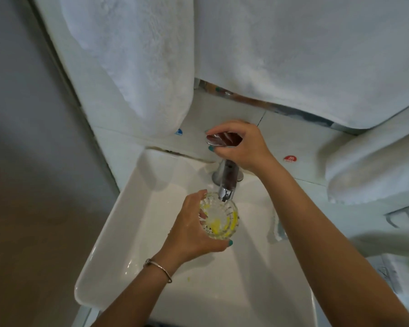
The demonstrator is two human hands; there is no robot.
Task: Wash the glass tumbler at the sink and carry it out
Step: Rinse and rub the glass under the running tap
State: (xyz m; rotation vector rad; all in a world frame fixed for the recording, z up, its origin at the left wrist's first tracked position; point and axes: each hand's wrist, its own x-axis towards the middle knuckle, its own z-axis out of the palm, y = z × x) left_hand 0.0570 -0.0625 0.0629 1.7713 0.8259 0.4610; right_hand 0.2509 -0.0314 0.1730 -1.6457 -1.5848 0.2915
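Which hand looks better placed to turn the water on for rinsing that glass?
The right hand: its fingers already grip the faucet handle. The left hand holds the glass tumbler under the spout.

Tumbler (219,217) under tap (227,185)

The tap spout (227,185) is crowding the glass (219,217) from above, while white towels (293,55) are hanging low behind the tap. The sink basin (132,232) is lying open left and in front.
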